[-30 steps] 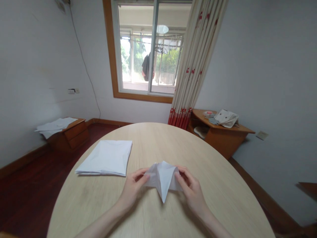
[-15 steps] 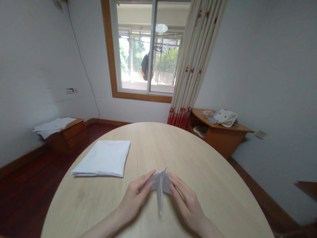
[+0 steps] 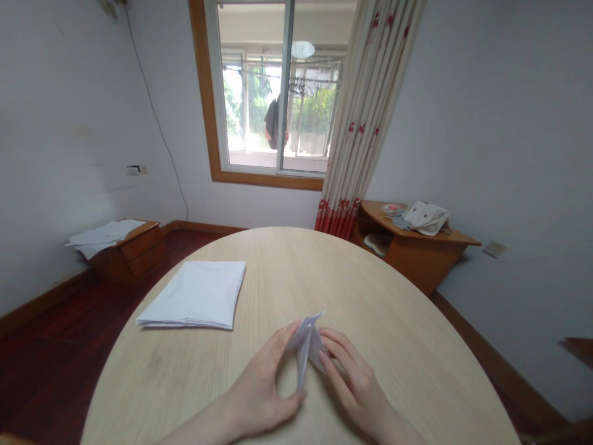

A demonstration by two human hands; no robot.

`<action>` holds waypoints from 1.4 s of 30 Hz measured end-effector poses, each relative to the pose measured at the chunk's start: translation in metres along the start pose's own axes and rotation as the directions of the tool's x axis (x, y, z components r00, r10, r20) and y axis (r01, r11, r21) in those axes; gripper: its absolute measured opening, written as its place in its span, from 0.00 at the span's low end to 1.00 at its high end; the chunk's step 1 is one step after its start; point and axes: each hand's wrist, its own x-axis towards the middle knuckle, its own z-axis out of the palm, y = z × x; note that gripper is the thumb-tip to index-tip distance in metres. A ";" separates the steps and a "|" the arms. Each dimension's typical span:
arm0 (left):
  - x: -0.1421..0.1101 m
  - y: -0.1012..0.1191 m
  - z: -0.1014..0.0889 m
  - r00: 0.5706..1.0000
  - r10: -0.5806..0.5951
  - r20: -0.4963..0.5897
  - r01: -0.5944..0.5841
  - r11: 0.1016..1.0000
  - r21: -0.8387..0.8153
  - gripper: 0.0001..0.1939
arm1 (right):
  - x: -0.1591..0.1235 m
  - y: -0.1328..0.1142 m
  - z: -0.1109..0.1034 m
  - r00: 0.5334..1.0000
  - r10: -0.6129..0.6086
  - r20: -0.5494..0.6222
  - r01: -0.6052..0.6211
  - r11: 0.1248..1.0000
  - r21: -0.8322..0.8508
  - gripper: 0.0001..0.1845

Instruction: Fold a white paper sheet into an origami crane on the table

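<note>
Left hand: the left hand (image 3: 262, 386) reaches in from the near left, its grip spread in a wide curve, fingertips on the paper's left flap and thumb at its near tip.
Right hand: the right hand (image 3: 359, 383) angles in from the near right, its grip pinching the right flap between thumb and fingers.
Table: round, pale wood-grain table (image 3: 361, 290), with a white paper stack (image 3: 197, 293) on its left side.
Room, left to right: drawer cabinet (image 3: 139, 247) with loose sheets (image 3: 106, 235) on top; window (image 3: 273, 93); red-and-cream curtain (image 3: 359, 117); corner desk (image 3: 417, 253) holding a white bag (image 3: 426, 217).
Folded paper: the folded paper (image 3: 306, 346) lies between both grips, one point toward the near side, another toward the far right.
</note>
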 end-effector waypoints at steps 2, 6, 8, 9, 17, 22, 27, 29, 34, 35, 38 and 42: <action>-0.001 0.000 0.002 0.999 0.029 -0.019 -0.029 0.999 0.016 0.44 | 0.000 0.000 0.000 1.000 -0.012 0.011 0.012 1.000 -0.009 0.20; 0.000 0.002 0.001 0.998 0.006 -0.066 -0.007 1.000 -0.013 0.33 | 0.000 -0.001 -0.002 0.999 -0.036 0.030 0.037 0.998 -0.045 0.21; 0.002 0.003 0.000 0.997 -0.018 -0.080 0.016 1.000 -0.023 0.24 | 0.000 -0.002 -0.003 0.998 -0.048 0.039 0.050 0.996 -0.072 0.21; 0.003 0.004 0.000 0.997 -0.022 -0.081 0.020 0.999 -0.028 0.21 | 0.000 -0.002 -0.004 0.998 -0.053 0.042 0.057 0.994 -0.089 0.20; 0.004 0.005 -0.003 0.994 0.054 -0.091 -0.060 0.996 -0.064 0.16 | 0.002 -0.002 -0.007 0.994 -0.061 -0.092 0.044 0.984 -0.171 0.21; 0.005 0.006 -0.003 0.986 -0.054 -0.155 0.036 0.992 -0.120 0.10 | 0.000 -0.001 -0.010 0.997 0.068 -0.046 -0.072 0.994 -0.086 0.24; 0.007 0.006 -0.002 0.935 -0.277 -0.220 0.219 0.942 -0.255 0.11 | -0.001 -0.003 -0.010 0.986 0.162 -0.030 -0.162 0.987 0.018 0.19; 0.009 0.005 -0.002 0.911 -0.358 -0.204 0.284 0.904 -0.319 0.12 | -0.001 -0.004 -0.008 0.973 0.229 -0.009 -0.227 0.970 0.084 0.19; 0.015 0.001 0.000 0.875 -0.463 -0.143 0.310 0.762 -0.568 0.42 | -0.003 -0.002 0.001 0.920 0.392 0.011 -0.379 0.881 0.283 0.19; 0.016 0.000 0.000 0.867 -0.477 -0.141 0.293 0.719 -0.630 0.50 | -0.004 -0.001 0.004 0.907 0.421 -0.008 -0.397 0.862 0.316 0.20; 0.017 0.000 0.001 0.833 -0.552 -0.033 0.329 0.543 -0.772 0.59 | -0.008 0.001 0.010 0.858 0.508 -0.076 -0.438 0.801 0.409 0.20; 0.018 0.006 0.002 0.831 -0.500 0.243 0.468 0.393 -0.792 0.40 | -0.011 0.001 0.014 0.801 0.587 -0.116 -0.465 0.733 0.496 0.21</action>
